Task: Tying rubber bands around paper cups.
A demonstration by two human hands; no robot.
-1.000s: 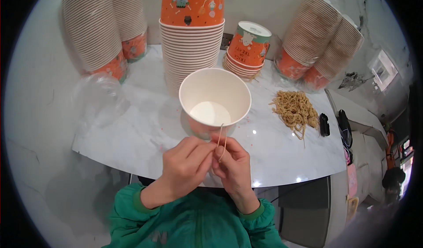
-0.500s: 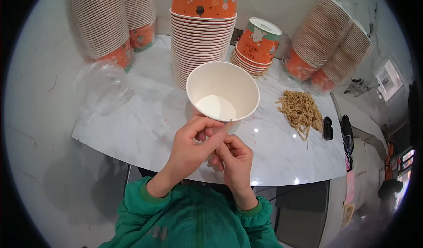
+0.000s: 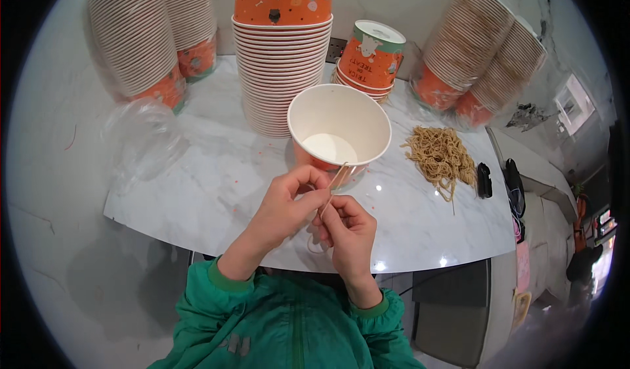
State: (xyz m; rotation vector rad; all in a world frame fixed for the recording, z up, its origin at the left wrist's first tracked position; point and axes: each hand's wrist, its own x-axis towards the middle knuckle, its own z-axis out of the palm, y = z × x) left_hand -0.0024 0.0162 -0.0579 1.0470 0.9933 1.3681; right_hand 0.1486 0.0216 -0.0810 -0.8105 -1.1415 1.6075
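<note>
A paper bucket (image 3: 340, 123), white inside and orange outside, stands upright on the table in front of my hands. From the near side of its rim a thin tan string (image 3: 338, 176) runs in a doubled strand down to my fingers. My left hand (image 3: 283, 206) is closed, thumb and forefinger pinching the string just below the bucket. Close beside it, my right hand (image 3: 353, 232) is closed too, pinching the string between thumb and forefinger. A loose loop of string hangs under the hands. The fingertips partly hide where the strands meet.
A tall stack of upside-down buckets (image 3: 282, 74) stands behind, with a shorter stack (image 3: 369, 57) to its right. Wrapped stacks (image 3: 134, 38) (image 3: 469, 47) lean at both sides. A pile of tan strings (image 3: 441, 160), a small black object (image 3: 484, 180) and crumpled clear plastic (image 3: 144, 139) lie on the marble table (image 3: 216, 228).
My hands have drawn slightly back from the bucket, so more of the doubled string shows between rim and fingers. My left hand no longer touches the rim. The whole view has shifted slightly.
</note>
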